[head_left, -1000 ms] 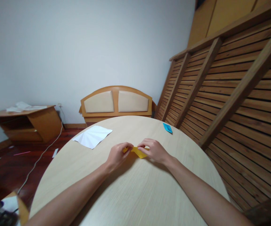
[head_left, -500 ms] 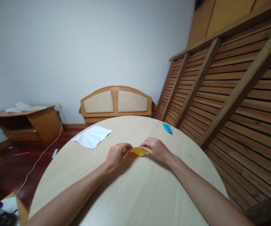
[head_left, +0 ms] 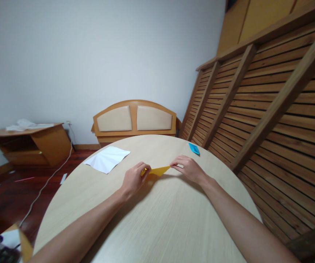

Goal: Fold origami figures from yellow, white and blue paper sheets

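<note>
A piece of folded yellow paper (head_left: pixel 158 171) is held just over the round table (head_left: pixel 162 226), its lower edge coming to a blunt point. My left hand (head_left: pixel 135 178) is closed on its left end, thumb and fingers pinching it, and part of the paper is hidden behind those fingers. At the pointed right corner, my right hand (head_left: pixel 190 168) pinches the paper between thumb and fingertips. Beyond the left hand lies a creased white sheet of paper (head_left: pixel 108 159), flat on the tabletop. A small blue flat piece (head_left: pixel 194 148) rests near the far right edge.
Behind the table stands a wooden headboard (head_left: pixel 134 118) with cream panels. Slatted wooden panels (head_left: pixel 256 106) lean along the right side. A low cabinet (head_left: pixel 45 146) is at the left, and a white cable (head_left: pixel 49 179) runs over the dark floor.
My right hand has moved right and slightly up, out to the yellow paper's right corner. More of the paper shows between the hands. My left hand has shifted slightly left and up, still pinching.
</note>
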`<control>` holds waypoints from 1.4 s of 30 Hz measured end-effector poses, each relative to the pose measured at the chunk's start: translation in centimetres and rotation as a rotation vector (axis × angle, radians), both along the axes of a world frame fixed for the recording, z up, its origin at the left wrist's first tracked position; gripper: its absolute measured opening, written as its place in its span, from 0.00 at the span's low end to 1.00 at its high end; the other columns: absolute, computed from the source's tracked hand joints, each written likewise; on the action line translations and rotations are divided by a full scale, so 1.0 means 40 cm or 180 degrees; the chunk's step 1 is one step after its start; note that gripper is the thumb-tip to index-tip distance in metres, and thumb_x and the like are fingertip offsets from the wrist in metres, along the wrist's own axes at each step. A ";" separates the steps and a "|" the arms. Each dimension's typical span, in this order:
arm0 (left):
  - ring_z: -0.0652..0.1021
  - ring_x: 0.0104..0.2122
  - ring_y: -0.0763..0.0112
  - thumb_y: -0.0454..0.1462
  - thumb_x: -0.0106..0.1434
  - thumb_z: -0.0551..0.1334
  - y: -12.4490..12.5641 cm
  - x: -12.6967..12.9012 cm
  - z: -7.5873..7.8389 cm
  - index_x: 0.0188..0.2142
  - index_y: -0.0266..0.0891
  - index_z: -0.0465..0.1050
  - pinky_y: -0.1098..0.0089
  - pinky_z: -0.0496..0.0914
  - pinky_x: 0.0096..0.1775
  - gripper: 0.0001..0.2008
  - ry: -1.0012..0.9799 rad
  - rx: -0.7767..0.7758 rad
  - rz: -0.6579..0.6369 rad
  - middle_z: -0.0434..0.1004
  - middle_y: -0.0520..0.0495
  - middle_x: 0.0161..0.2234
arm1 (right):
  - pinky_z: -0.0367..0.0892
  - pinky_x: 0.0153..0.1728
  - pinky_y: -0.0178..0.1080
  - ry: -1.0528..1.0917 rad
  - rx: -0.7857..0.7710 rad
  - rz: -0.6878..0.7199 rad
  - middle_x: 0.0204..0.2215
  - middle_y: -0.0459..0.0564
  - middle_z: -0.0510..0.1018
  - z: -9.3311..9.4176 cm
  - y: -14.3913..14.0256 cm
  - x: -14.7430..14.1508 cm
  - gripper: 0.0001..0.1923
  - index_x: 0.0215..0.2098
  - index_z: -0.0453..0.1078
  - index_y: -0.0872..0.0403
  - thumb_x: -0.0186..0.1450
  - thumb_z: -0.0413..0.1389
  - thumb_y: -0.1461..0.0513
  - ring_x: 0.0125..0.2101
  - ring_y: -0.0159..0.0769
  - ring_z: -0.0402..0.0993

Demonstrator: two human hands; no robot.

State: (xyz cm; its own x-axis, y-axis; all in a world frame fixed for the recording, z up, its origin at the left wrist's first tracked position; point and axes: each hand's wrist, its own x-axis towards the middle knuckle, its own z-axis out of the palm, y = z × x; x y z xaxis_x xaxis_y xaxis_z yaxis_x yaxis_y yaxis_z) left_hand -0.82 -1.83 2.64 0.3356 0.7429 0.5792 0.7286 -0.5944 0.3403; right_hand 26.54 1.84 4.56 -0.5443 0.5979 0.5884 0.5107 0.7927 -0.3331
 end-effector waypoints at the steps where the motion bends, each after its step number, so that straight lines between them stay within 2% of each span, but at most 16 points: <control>1: 0.77 0.34 0.68 0.35 0.69 0.54 0.000 -0.001 0.001 0.38 0.42 0.74 0.71 0.67 0.34 0.10 0.0039 0.0031 0.0018 0.78 0.47 0.37 | 0.67 0.42 0.44 0.0003 0.0014 -0.0012 0.35 0.51 0.81 0.001 0.000 0.002 0.09 0.38 0.78 0.49 0.69 0.55 0.58 0.38 0.41 0.74; 8: 0.76 0.33 0.69 0.33 0.68 0.54 -0.001 0.000 -0.006 0.38 0.41 0.73 0.73 0.67 0.33 0.08 0.0713 0.0446 -0.0048 0.77 0.47 0.35 | 0.64 0.43 0.44 -0.0337 0.0341 -0.0213 0.35 0.51 0.80 0.008 -0.019 -0.016 0.06 0.38 0.76 0.51 0.67 0.57 0.60 0.39 0.42 0.73; 15: 0.74 0.30 0.70 0.33 0.68 0.55 -0.005 0.009 -0.013 0.36 0.40 0.72 0.73 0.66 0.31 0.07 0.1242 0.0862 -0.0330 0.75 0.49 0.32 | 0.62 0.41 0.41 -0.0848 0.0486 0.0109 0.35 0.50 0.80 0.001 -0.054 -0.080 0.05 0.39 0.75 0.52 0.65 0.61 0.60 0.39 0.40 0.73; 21: 0.74 0.29 0.71 0.35 0.70 0.54 -0.007 0.012 -0.014 0.34 0.40 0.72 0.73 0.66 0.30 0.09 0.1424 0.0978 -0.0474 0.75 0.49 0.30 | 0.62 0.38 0.38 -0.1007 0.0419 0.0195 0.32 0.49 0.80 -0.007 -0.055 -0.094 0.02 0.36 0.75 0.53 0.65 0.60 0.65 0.35 0.37 0.72; 26: 0.75 0.29 0.71 0.36 0.70 0.54 -0.004 0.006 -0.014 0.35 0.40 0.72 0.73 0.66 0.30 0.10 0.1492 0.0910 -0.0633 0.76 0.49 0.31 | 0.62 0.37 0.37 -0.1087 0.0407 0.0206 0.31 0.48 0.78 -0.015 -0.042 -0.079 0.03 0.33 0.74 0.54 0.65 0.59 0.65 0.35 0.37 0.71; 33: 0.76 0.32 0.71 0.37 0.71 0.53 -0.010 0.016 -0.016 0.37 0.41 0.73 0.72 0.66 0.32 0.11 0.1607 0.0741 -0.1022 0.77 0.48 0.33 | 0.62 0.36 0.35 -0.1176 0.0157 0.0084 0.34 0.48 0.79 -0.021 -0.036 -0.067 0.04 0.34 0.75 0.52 0.66 0.59 0.63 0.36 0.35 0.72; 38: 0.77 0.37 0.68 0.42 0.70 0.55 -0.020 0.021 -0.006 0.41 0.42 0.72 0.70 0.70 0.38 0.10 0.1611 0.0202 -0.1382 0.78 0.47 0.39 | 0.63 0.37 0.34 -0.1208 -0.0133 0.0044 0.37 0.49 0.80 -0.031 -0.034 -0.066 0.06 0.37 0.76 0.52 0.66 0.57 0.66 0.37 0.35 0.74; 42: 0.76 0.47 0.62 0.45 0.68 0.56 -0.023 0.008 0.001 0.46 0.41 0.70 0.64 0.69 0.50 0.13 0.1429 -0.0161 -0.1421 0.77 0.43 0.46 | 0.65 0.41 0.35 -0.1171 -0.0282 0.0072 0.38 0.49 0.81 -0.044 -0.029 -0.060 0.10 0.39 0.76 0.53 0.65 0.53 0.69 0.40 0.36 0.74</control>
